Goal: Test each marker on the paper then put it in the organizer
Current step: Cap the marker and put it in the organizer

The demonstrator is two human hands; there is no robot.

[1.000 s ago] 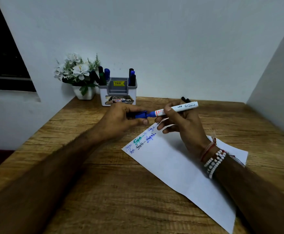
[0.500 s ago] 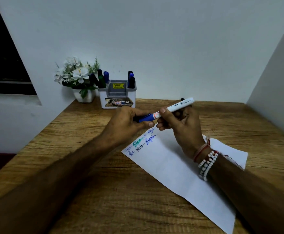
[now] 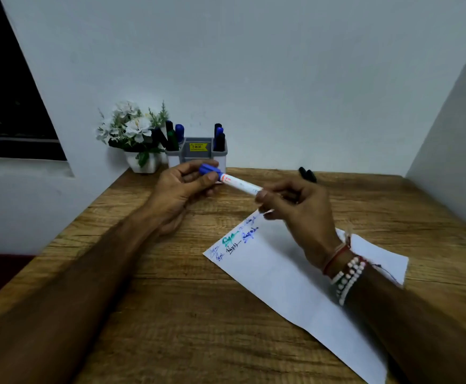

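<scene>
While the left hand (image 3: 182, 187) is pinching the blue cap (image 3: 209, 169) at centre frame, the right hand (image 3: 295, 206) is closing its thumb and fingers around the white barrel of the marker (image 3: 238, 184), holding it level above the table (image 3: 170, 314). Cap and barrel are meeting end to end; whether the cap is fully seated cannot be told. Doing this step well seems to mean keeping both parts in one straight line, then carrying the capped marker to the organizer (image 3: 197, 153), which is standing just behind the left hand, with capped markers in its side pockets. Two dark markers (image 3: 308, 174) are lying at the far edge, right of centre, probably untested. On the paper (image 3: 295, 273), lower right, short scribbles in blue, green and black are showing, too small to read surely. A yellow sticker (image 3: 198, 147) is showing on the organizer, its print illegible; red marks on the barrel are likewise unreadable.
</scene>
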